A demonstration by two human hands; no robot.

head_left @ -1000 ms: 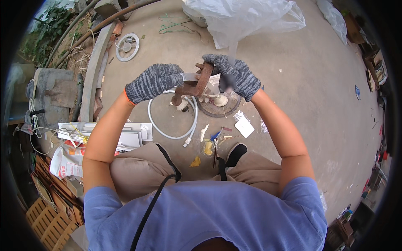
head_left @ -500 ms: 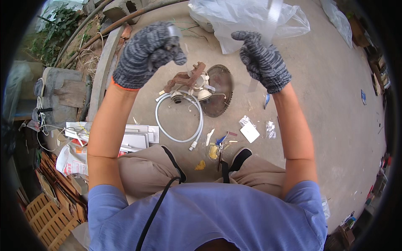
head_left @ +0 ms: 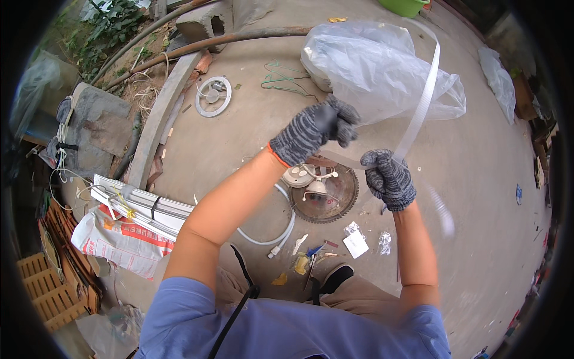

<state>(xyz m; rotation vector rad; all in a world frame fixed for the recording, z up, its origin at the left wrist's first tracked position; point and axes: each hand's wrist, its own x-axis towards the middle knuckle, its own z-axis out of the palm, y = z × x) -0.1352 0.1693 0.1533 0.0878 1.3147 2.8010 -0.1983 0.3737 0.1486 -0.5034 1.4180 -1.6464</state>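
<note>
Both my hands wear grey striped knit gloves. My right hand (head_left: 390, 182) is closed around a translucent white plastic strap (head_left: 427, 93). One length of it arches up past the plastic bag; another, blurred, hangs to the right of my wrist. My left hand (head_left: 308, 133), fingers curled, is up and to the left, and a blurred stretch of strap runs between the two hands. Beneath them, a round toothed saw blade (head_left: 344, 200) lies on the floor with pale fittings (head_left: 317, 187) on it. My left forearm partly hides a looped grey hose (head_left: 263, 242).
A large clear plastic bag (head_left: 373, 69) lies ahead, with a green wire hanger (head_left: 281, 78) and metal ring (head_left: 214, 97) to its left. White panels (head_left: 143, 206) and a printed sack (head_left: 116, 239) are at left. Small scraps and a white square plate (head_left: 356, 244) lie near my feet.
My left hand has moved right and down, closer to my right hand, which has also lowered. The strap has swung into an arch. My view has shifted, showing more floor ahead.
</note>
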